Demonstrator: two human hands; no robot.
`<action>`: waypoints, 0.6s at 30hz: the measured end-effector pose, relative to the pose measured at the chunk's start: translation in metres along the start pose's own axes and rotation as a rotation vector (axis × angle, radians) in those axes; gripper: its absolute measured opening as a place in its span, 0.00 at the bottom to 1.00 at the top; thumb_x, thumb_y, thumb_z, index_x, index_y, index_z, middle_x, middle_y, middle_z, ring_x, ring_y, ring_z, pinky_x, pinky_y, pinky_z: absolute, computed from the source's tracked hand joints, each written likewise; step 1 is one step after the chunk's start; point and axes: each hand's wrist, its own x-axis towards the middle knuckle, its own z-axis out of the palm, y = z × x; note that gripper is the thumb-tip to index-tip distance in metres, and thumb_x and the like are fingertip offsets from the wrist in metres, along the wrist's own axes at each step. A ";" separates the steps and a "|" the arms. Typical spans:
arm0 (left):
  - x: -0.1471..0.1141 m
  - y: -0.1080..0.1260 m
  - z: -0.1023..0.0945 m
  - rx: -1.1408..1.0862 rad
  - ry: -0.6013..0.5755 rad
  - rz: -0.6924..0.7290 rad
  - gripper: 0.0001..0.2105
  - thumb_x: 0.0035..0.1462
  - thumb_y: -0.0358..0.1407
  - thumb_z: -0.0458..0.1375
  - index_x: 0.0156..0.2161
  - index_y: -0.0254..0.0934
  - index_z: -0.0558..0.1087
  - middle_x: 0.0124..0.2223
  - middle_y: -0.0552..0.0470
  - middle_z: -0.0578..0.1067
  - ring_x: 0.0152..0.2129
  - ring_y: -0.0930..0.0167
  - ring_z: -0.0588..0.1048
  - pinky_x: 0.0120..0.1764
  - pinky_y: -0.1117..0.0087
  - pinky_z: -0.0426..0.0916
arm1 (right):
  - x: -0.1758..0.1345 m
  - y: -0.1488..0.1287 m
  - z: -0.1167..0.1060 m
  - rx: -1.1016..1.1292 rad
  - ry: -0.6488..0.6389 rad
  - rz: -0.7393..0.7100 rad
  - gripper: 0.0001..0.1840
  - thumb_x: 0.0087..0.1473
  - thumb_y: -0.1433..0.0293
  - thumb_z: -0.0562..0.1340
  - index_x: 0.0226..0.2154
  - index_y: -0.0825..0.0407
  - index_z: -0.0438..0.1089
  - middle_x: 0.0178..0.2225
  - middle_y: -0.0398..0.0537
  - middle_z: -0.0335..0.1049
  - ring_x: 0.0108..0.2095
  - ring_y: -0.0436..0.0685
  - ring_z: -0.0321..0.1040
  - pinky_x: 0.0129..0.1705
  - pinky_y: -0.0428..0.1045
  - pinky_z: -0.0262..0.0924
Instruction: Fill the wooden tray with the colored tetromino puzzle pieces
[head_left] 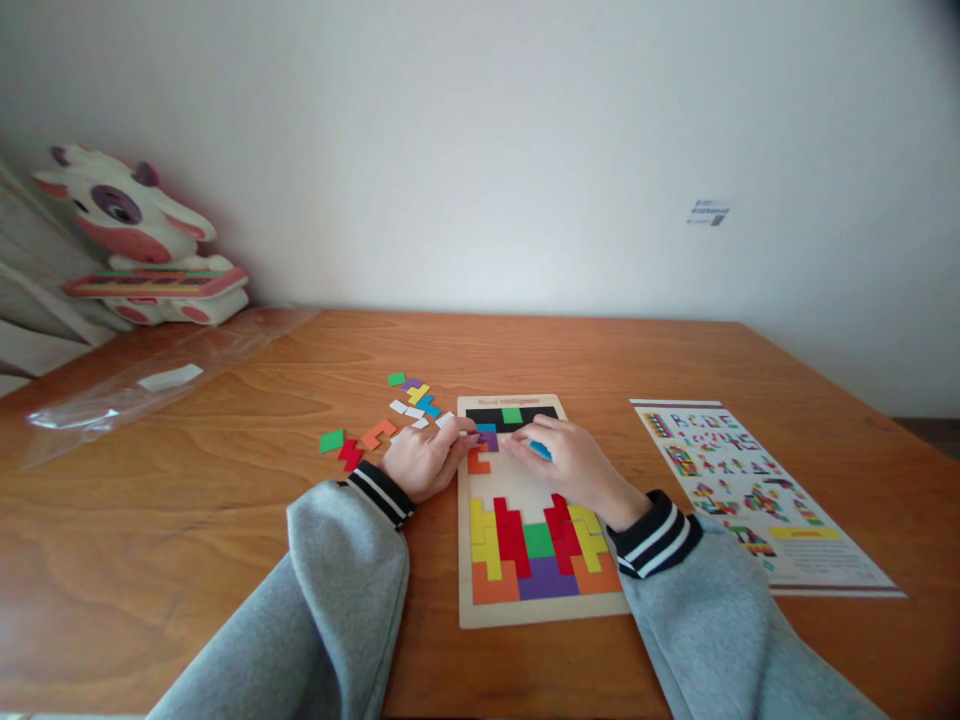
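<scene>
A pale wooden puzzle board (464,560) lies before me, with coloured block pieces set in its frame. My left hand (429,458) reaches over its left edge, fingers pinched at a small purple puzzle piece (487,440). A blue piece (486,428) and an orange piece (478,461) lie around those fingertips. Over the board's upper right, my right hand (574,455) has its fingers stretched out and thumb apart. Another blue piece (540,450) shows beneath it, partly hidden; contact is unclear. Red, yellow, green, purple and orange pieces fill the lower board; black and green ones line its top.
Loose pieces, among them an orange one (377,434) and a green one (331,441), are scattered left of the board. A printed pattern sheet (817,560) lies to the right. Clear plastic wrapping (97,420) and a cow-shaped toy keyboard (161,285) occupy the far left.
</scene>
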 end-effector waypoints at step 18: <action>0.013 0.049 0.004 -0.994 0.011 -0.376 0.17 0.62 0.49 0.59 0.39 0.35 0.77 0.47 0.42 0.77 0.31 0.72 0.76 0.28 0.74 0.75 | 0.008 -0.004 0.005 0.825 0.106 0.296 0.20 0.58 0.52 0.61 0.43 0.47 0.77 0.48 0.50 0.77 0.48 0.59 0.72 0.49 0.54 0.67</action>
